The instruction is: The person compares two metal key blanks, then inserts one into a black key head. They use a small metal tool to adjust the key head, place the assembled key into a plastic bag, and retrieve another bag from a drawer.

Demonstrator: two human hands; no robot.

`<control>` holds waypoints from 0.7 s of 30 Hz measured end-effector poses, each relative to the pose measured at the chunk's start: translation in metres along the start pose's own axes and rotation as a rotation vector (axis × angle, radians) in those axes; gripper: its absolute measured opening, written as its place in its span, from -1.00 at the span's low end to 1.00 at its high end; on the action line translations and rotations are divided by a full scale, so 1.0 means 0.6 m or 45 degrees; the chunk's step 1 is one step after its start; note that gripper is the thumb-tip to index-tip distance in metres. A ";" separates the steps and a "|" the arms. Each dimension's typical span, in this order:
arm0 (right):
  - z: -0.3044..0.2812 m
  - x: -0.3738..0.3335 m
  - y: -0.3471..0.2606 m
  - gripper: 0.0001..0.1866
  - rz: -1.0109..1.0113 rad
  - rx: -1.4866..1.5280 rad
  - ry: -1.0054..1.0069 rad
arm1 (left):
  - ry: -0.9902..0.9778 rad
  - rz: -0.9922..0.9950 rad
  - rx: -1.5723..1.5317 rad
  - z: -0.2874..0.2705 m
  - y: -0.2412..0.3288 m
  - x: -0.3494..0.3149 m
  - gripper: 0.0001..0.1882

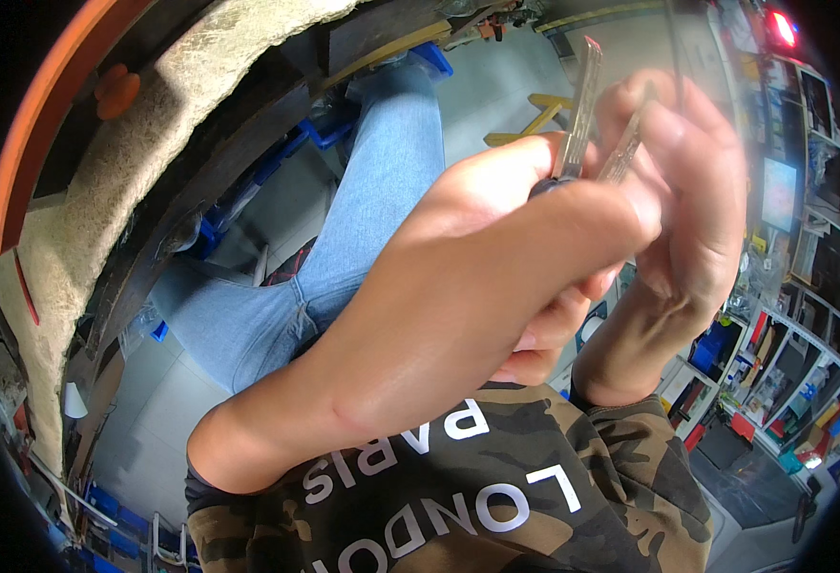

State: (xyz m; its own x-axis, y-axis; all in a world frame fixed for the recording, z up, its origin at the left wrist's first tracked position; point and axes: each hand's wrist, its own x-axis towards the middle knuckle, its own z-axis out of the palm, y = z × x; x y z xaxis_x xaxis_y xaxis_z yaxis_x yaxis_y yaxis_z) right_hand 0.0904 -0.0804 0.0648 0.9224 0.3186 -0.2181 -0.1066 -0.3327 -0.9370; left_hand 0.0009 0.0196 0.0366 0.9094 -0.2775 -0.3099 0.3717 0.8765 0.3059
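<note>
Held close before the chest: left hand (496,258) clenched around the dark handle of a narrow metal blade (580,105), long axis rising up and away; right hand (687,181), just beside, fingers curled, pinching a thin clear strip (622,153) against it.

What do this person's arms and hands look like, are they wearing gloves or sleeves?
No gloves: both the left hand and right hand are bare, and so are the forearms. Short camouflage sleeves in brown and green end near the elbows, from a shirt with white lettering.
</note>
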 end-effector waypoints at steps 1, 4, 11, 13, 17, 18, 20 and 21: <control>-0.006 0.001 -0.001 -0.69 -0.029 0.086 -0.177 | -0.021 0.018 -0.020 -0.003 -0.001 -0.001 -0.76; -0.017 0.005 0.007 -0.69 -0.038 0.123 -0.177 | -0.057 0.039 -0.058 -0.008 -0.002 0.000 -0.77; 0.011 -0.011 0.015 -0.63 -0.196 0.048 0.067 | -0.087 0.065 -0.071 -0.009 -0.004 0.000 -0.77; 0.007 -0.018 0.002 -0.62 -0.161 0.132 -0.101 | -0.058 0.042 -0.090 -0.008 -0.003 -0.001 -0.78; -0.005 -0.004 -0.004 -0.58 0.001 0.136 -0.245 | -0.103 0.079 -0.117 -0.005 -0.003 0.000 -0.79; -0.006 -0.005 -0.002 -0.57 -0.034 0.111 -0.206 | -0.097 0.063 -0.151 -0.004 -0.003 0.000 -0.79; -0.004 -0.007 0.003 -0.55 -0.104 0.061 -0.130 | -0.083 0.053 -0.143 -0.002 -0.003 -0.002 -0.79; -0.004 -0.008 0.004 -0.55 -0.100 0.043 -0.127 | -0.051 0.020 -0.155 -0.002 -0.003 -0.002 -0.79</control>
State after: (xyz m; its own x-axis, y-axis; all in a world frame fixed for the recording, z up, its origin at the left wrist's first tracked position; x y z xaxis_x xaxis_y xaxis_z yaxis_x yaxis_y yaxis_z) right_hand 0.0869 -0.0848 0.0642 0.8871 0.4299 -0.1678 -0.0493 -0.2733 -0.9607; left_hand -0.0012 0.0191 0.0357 0.9226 -0.2767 -0.2687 0.3341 0.9215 0.1982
